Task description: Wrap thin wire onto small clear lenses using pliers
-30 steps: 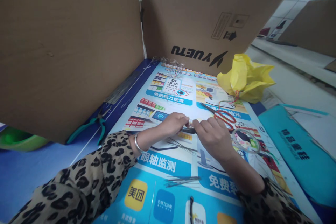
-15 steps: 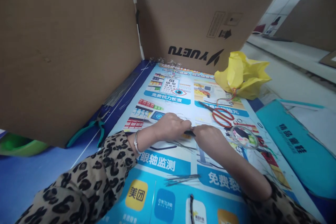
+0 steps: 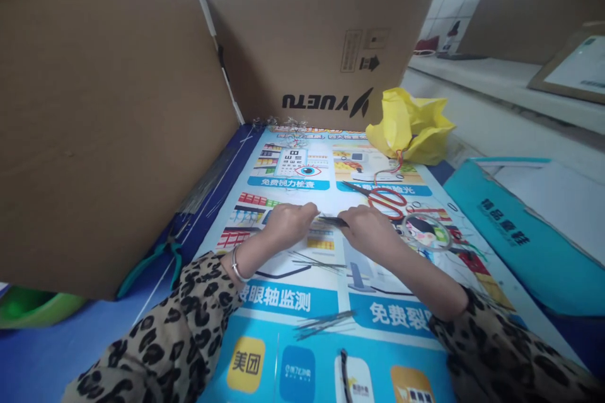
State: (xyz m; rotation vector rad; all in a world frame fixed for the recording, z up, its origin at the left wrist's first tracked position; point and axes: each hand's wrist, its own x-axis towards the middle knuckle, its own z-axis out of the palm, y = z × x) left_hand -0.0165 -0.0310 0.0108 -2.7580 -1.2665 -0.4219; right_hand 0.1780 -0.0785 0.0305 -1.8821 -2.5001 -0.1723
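Both hands are over the middle of a printed poster [image 3: 340, 252]. My left hand [image 3: 293, 225] has its fingers pinched at the left end of a thin dark strip [image 3: 332, 221]; what exactly lies between the fingertips is too small to tell. Closed around the strip's right end is my right hand [image 3: 368, 227]. Thin dark wires [image 3: 317, 262] lie on the poster just below the hands, and another bundle of wires [image 3: 325, 323] is nearer to me. Red-handled scissors [image 3: 385, 201] lie beyond my right hand, beside a clear round ring [image 3: 428, 231].
Cardboard panels [image 3: 108, 107] stand at the left and back. Teal-handled pliers [image 3: 154, 264] and a green bowl [image 3: 38, 307] are at the left. A yellow paper bundle [image 3: 411, 126] sits at the back right, with a teal box [image 3: 524, 233] nearer. A black strip [image 3: 346, 378] lies in front.
My hands have moved apart, and more of the dark strip shows between them. The view has shifted, so the panels and yellow bundle appear further left.
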